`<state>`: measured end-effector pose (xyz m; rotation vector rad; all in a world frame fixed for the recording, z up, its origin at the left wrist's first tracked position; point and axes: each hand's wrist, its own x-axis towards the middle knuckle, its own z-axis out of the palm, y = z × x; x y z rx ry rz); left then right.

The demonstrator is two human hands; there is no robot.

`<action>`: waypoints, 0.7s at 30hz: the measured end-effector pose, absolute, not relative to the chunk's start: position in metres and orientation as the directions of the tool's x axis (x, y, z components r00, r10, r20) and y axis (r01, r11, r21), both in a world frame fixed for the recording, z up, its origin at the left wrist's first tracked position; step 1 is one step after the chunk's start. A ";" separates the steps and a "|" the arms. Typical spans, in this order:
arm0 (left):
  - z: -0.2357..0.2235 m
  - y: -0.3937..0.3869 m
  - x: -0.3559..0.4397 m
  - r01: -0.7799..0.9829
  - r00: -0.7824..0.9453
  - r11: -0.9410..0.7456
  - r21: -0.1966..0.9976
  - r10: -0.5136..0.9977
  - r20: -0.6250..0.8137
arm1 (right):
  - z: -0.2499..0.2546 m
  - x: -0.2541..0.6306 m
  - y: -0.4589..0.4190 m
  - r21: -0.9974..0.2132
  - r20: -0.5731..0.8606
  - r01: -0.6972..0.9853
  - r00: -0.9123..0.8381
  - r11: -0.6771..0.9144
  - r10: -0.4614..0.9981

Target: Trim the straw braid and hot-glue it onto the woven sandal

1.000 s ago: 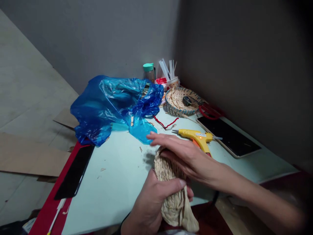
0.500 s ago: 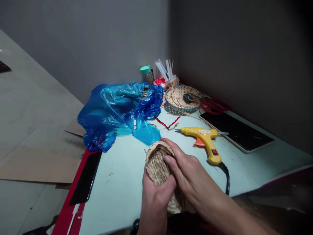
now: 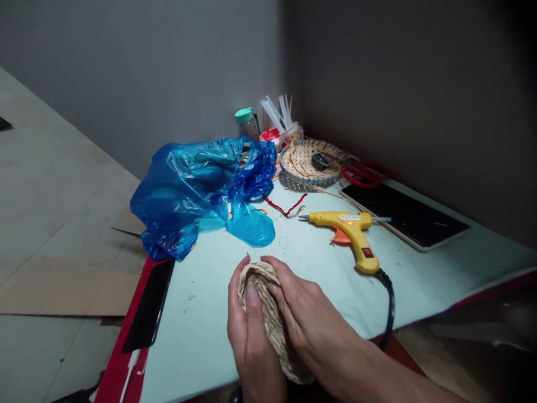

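Between my two hands is a woven straw slipper (image 3: 272, 313), long and narrow, with a raised rim at its far end. My left hand (image 3: 254, 330) wraps its left side, the thumb laid inside the rim. On the opposite side my right hand (image 3: 304, 313) grips the edge, with its thumb at the opening and fingers round the outside. The slipper's underside and near end are partly hidden by my hands. Beyond my right hand, a yellow glue gun (image 3: 356, 235) with an orange trigger lies on its side, its small light lit.
A blue plastic bag (image 3: 180, 190) covers the table's back left. Behind stand a green-lidded jar (image 3: 247, 120), a cup of glue sticks (image 3: 291, 132) and a woven basket (image 3: 308, 179). Red-handled scissors (image 3: 363, 173), a tablet (image 3: 406, 218), a phone (image 3: 149, 308) and red wire (image 3: 285, 212) lie about.
Both hands have moved slightly left and nearer to me with the slipper. My left hand has shifted up its side, its thumb going from across the middle to inside the rim.
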<state>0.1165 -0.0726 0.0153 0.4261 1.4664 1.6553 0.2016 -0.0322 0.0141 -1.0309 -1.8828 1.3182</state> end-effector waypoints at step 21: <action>0.025 -0.064 0.093 0.167 -0.560 0.012 0.986 0.824 0.085 | 0.017 0.212 -0.017 -0.874 0.089 0.365 -0.531 0.322 0.843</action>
